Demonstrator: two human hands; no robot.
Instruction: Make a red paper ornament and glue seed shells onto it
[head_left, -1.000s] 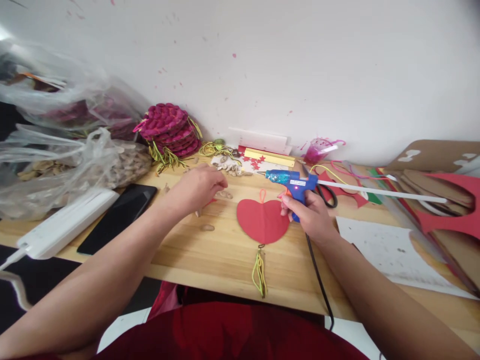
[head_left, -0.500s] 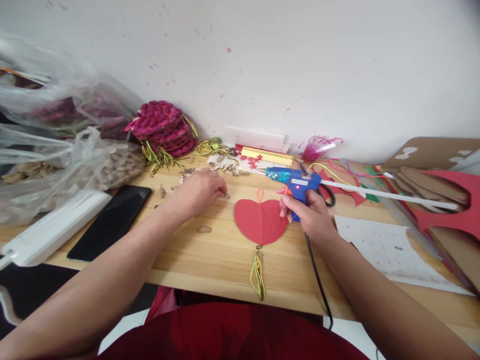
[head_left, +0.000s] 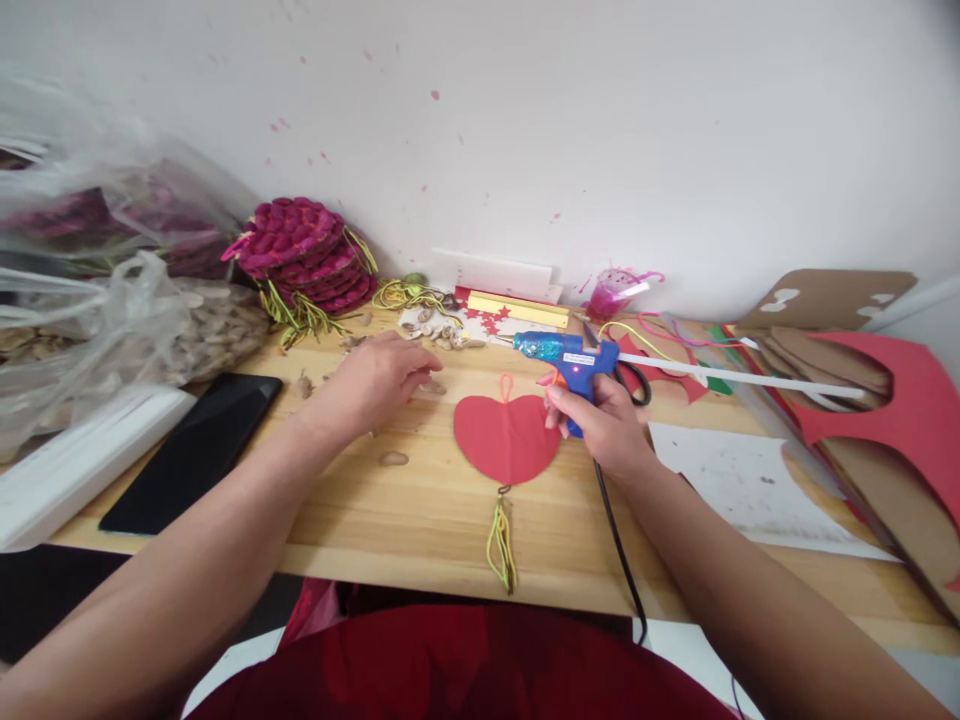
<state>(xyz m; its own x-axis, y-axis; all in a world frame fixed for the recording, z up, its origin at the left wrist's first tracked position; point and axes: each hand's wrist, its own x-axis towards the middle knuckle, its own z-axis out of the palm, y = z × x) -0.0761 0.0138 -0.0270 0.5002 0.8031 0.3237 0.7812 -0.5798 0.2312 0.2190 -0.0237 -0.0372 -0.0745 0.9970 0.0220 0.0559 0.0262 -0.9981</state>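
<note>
My right hand (head_left: 611, 425) is wrapped round the handle of a blue glue gun (head_left: 577, 365), whose nozzle points left. A long white glue stick (head_left: 742, 375) sticks out of its back. Just left of that hand lies a red paper heart (head_left: 506, 440) with an orange loop (head_left: 506, 388) on top and a yellow-green tassel (head_left: 501, 545) below. My left hand (head_left: 382, 380) hovers over the table with fingers loosely bent and apart, seemingly holding nothing. A peanut shell (head_left: 431, 387) lies by its fingertips, and another peanut shell (head_left: 392, 459) rests nearer me.
At left are plastic bags (head_left: 142, 300) of peanut shells, a white power strip (head_left: 82, 470) and a black phone (head_left: 191, 450). Stacked magenta braided pieces (head_left: 304, 250) stand behind. A pink-stained cup (head_left: 615, 295) is by the wall; stained paper (head_left: 750, 490) and red cut-outs (head_left: 892, 390) lie right.
The view has shifted slightly, moving everything a little left in the picture. My left fingers have lifted and loosened, showing more of the shell by them. My right hand keeps its grip on the glue gun.
</note>
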